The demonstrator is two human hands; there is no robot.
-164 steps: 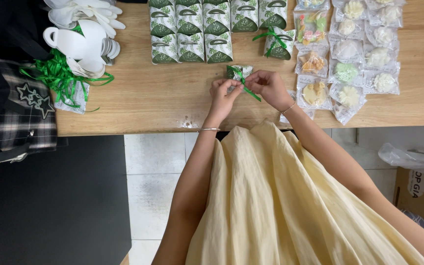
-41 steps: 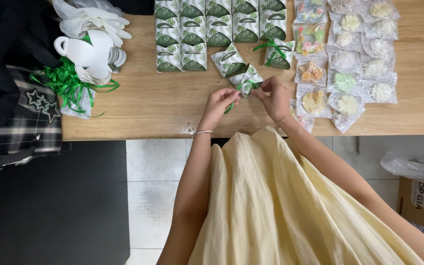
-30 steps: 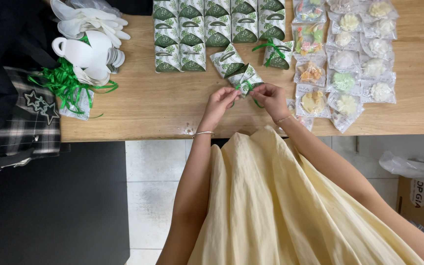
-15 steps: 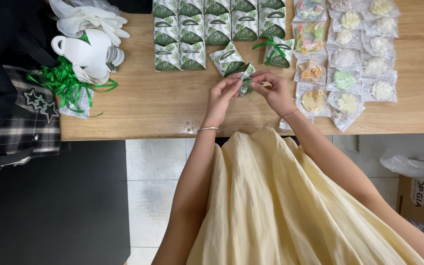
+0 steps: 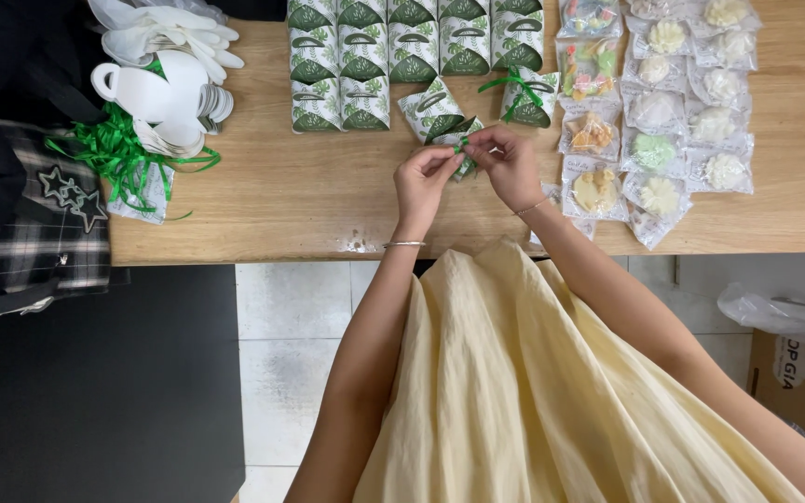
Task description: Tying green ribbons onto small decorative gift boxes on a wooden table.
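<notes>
Far left: dark clothing [image 5: 20,186] with a plaid part hangs over the table [image 5: 328,200] edge. Beside it lie a stack of flat white box blanks [image 5: 156,88] and a tangle of green ribbon [image 5: 118,154].

Centre, back edge: folded green-and-white boxes [image 5: 365,56] stand in rows, touching one another. One box [image 5: 430,104] lies tilted just in front of them; another, the tied box [image 5: 525,98], already carries a green bow.

Centre, front: the left hand [image 5: 421,177] and right hand [image 5: 507,163] meet over a small box [image 5: 463,149], which is held just above the table, near the tilted box. Both hands are pinched narrow, thumb against forefinger, each on a short end of green ribbon at the box top. Whether the knot is closed cannot be told; the fingers cover it.

Judgement: the step is tying the ribbon on the box. It goes best when both ends are pulled evenly and outward, with the box kept level, so that the bow sits centred over the handle and the card does not crease. A pull biased to one side would likely slip the knot or tip the flaps open.

Right: clear bags [image 5: 663,102] of pale sweets lie in overlapping rows, well apart from the ribbon supply.
</notes>
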